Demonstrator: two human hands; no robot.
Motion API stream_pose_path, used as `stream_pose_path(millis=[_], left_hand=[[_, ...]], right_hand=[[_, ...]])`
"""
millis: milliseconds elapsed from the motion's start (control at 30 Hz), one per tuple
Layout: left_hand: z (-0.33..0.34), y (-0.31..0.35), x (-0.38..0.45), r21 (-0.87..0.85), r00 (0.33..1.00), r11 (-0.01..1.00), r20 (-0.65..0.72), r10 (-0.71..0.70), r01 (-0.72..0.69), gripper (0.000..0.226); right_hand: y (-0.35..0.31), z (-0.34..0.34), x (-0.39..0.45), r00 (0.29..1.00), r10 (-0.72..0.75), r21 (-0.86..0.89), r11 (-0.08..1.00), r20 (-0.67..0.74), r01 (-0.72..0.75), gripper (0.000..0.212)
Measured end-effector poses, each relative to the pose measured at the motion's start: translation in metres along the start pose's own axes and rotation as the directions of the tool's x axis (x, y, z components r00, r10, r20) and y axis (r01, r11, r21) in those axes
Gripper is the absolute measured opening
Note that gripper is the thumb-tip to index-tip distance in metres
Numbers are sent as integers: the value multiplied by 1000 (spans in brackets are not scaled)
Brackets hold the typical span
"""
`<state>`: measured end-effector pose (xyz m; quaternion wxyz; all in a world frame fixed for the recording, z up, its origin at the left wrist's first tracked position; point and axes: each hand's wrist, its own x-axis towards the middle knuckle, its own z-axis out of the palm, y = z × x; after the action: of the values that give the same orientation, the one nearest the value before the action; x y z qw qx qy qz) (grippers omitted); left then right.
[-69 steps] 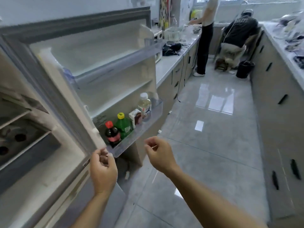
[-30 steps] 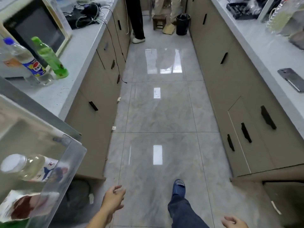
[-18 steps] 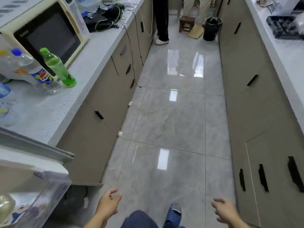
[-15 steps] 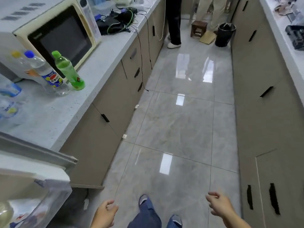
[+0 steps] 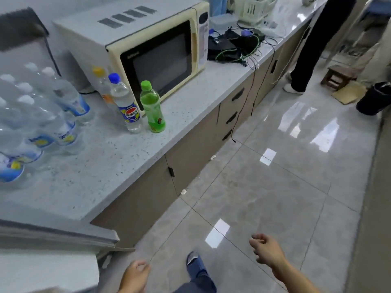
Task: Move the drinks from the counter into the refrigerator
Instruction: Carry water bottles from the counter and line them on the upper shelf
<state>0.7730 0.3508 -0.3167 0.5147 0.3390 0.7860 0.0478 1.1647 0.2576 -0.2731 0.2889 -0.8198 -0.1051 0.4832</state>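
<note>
On the speckled counter (image 5: 101, 166) stand a green bottle (image 5: 152, 107), a clear Pepsi-labelled bottle with a blue cap (image 5: 125, 103) and, behind them, a yellow-capped bottle (image 5: 101, 81), all in front of the microwave (image 5: 148, 49). Several clear water bottles (image 5: 38, 121) crowd the counter's left side. My left hand (image 5: 135, 277) hangs low at the bottom edge, fingers loosely curled, holding nothing. My right hand (image 5: 265, 249) hovers over the floor, loosely curled and empty. Both hands are well short of the bottles. The top edge of the open refrigerator door (image 5: 59, 235) shows at lower left.
A tangle of black cables and devices (image 5: 234, 47) lies past the microwave, with a white basket (image 5: 254, 9) beyond. A person's dark-trousered legs (image 5: 313, 45) stand by the counter far down the aisle, near a small stool (image 5: 338, 76) and a black bin (image 5: 374, 98).
The view has swung left and closer to the counter, so the bottles and microwave are larger and nearer. Both hands stay low and empty; the fridge door shelf has dropped out of sight.
</note>
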Motion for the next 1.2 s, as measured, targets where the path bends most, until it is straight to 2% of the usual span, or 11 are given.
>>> stream_pose_path(millis=[67,300,400,500,600,667,767,867,933,1067,1200], left_hand=[[3,36,-13,-57,999,998,32,16,-14,22],[9,110,-19,-240,998,969,-14,60,-62,19],[8,131,-16,-308,997,950,-76,34,-56,19],[2,154,-15,-358,984,930,-178,16,-80,12],[-6,185,-18,-431,954,892,-300,-1,-135,11],[-15,207,-21,-454,931,873,-366,-3,-176,16],[-37,241,-27,-541,884,797,-468,-19,-269,21],[-74,278,-32,-564,795,745,-602,-74,-357,27],[-104,302,-33,-559,723,709,-684,-102,-430,33],[-161,342,-28,-514,603,672,-788,-124,-533,41],[-210,375,-15,-438,512,676,-853,-103,-592,51]], right_hand=[[-23,0,21,1000,-20,-68,997,12,21,12],[-88,1,85,998,-11,-342,939,57,30,15],[-129,22,115,989,-29,-465,880,146,95,19],[-184,61,130,946,-104,-518,815,306,257,16],[-250,104,126,843,-235,-485,730,484,482,13],[-293,131,115,765,-273,-416,708,584,570,13],[-353,172,84,605,-303,-308,647,736,698,12],[-402,215,43,419,-363,-114,627,832,770,12],[-427,246,15,331,-383,-20,628,862,778,13],[-468,302,-30,240,-452,115,627,859,770,16],[-515,352,-68,205,-579,208,566,789,797,21]])
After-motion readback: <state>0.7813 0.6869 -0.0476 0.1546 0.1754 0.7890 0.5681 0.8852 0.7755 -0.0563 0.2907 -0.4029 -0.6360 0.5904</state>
